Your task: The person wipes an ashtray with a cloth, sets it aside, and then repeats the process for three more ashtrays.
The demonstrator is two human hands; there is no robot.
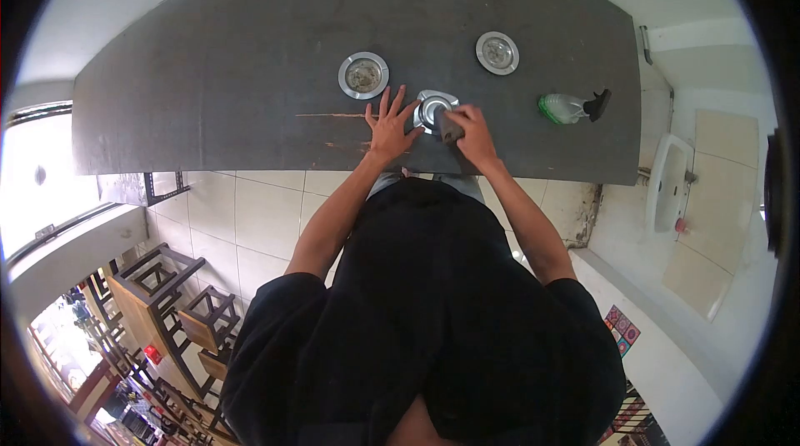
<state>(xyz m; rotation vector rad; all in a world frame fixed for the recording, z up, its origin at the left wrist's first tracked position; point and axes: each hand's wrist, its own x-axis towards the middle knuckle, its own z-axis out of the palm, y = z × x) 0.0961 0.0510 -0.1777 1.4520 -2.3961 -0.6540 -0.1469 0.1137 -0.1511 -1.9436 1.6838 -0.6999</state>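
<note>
My left hand lies on the dark grey tabletop with its fingers spread, thumb right at the left edge of a silver metal ashtray. In my right hand is a grey-brown piece like a cloth or pad, its exact kind unclear. It overlaps the lower right part of this ashtray, and the fingers are closed round it. Up and left of my left hand sits a round ashtray with dirty residue inside. Another soiled round ashtray stands farther back on the right.
A clear spray bottle with green at its base and a black trigger lies on its side at the table's right. Orange-brown scratches mark the tabletop. A white sink is at the right wall; wooden stools stand lower left.
</note>
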